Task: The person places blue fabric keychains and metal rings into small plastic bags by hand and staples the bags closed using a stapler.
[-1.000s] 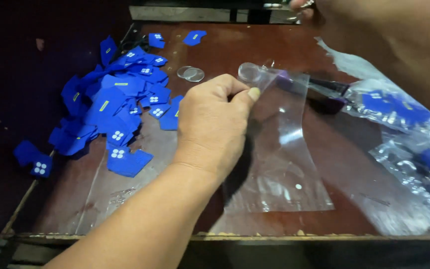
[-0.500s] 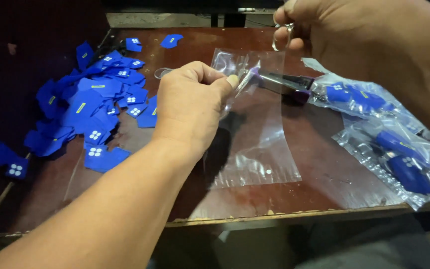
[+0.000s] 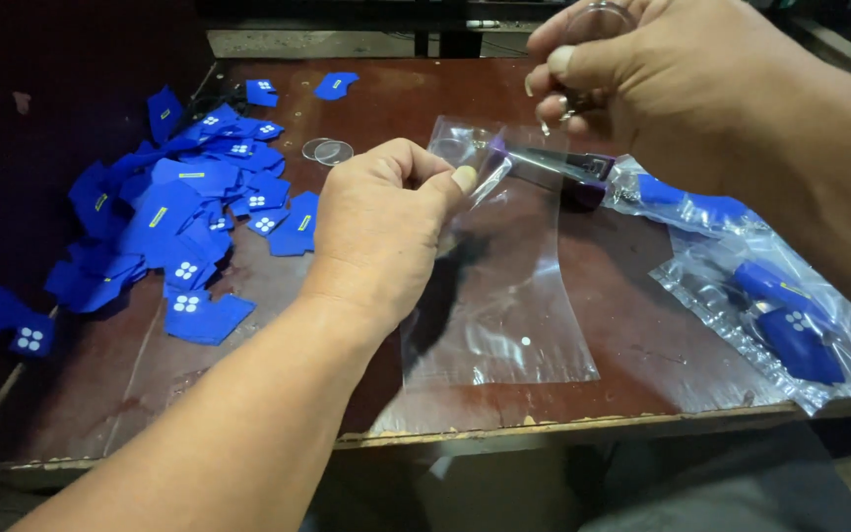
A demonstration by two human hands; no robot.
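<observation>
Clear plastic bag (image 3: 499, 296), a long flat sleeve, is the thing in hand: its top edge is pinched between the thumb and fingers of the left hand (image 3: 386, 232), while its lower part lies flat on the counter (image 3: 366, 99), reaching toward the near edge. Compared with a second ago, that hand has drawn closer to the body and slightly leftward in the view, and the bag's mouth is now lifted off the wood and pulled partly open, where it earlier lay more nearly flat.

Beyond the bag and above the left hand, the right hand (image 3: 642, 89) has come fully into view from the top edge. Its fingers are curled nearly closed round something small and shiny, with a clear round rim showing above the knuckles; what the pieces are cannot be told. It hovers just over the bag's open mouth, so the bag now looks readied to receive something, though nothing shows inside it.

To the left of the left hand spreads a heap of blue tags (image 3: 189, 207) with white dots. Right of the bag, under the right forearm, lie filled bags (image 3: 760, 305) holding blue pieces. Just past the bag's mouth rests a dark metal tool (image 3: 563, 167). Two clear discs (image 3: 327, 151) sit beyond the left hand's knuckles.
</observation>
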